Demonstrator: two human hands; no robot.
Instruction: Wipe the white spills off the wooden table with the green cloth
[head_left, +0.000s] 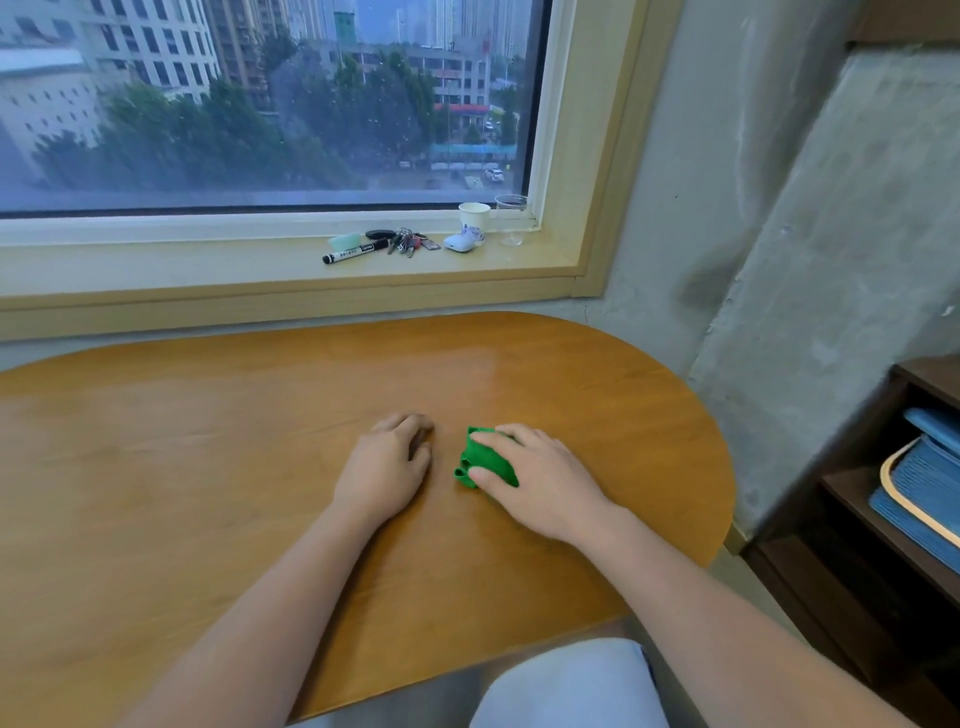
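The wooden table (208, 441) fills the lower half of the view, with a rounded right end. A small bunched green cloth (480, 460) lies on it right of centre. My right hand (540, 483) rests on top of the cloth, fingers and thumb closed around it, pressing it to the wood. My left hand (387, 467) lies palm down on the bare table just left of the cloth, fingers curled under, holding nothing. A faint pale sheen shows on the wood toward the far side; I see no distinct white spill.
The window sill (208, 265) behind the table holds a marker (356, 252), keys (410, 242), an earbud case (460, 242), a paper cup (474, 215) and a clear plastic cup (511, 218). A dark shelf (857, 519) with a blue basket (919, 493) stands at the right.
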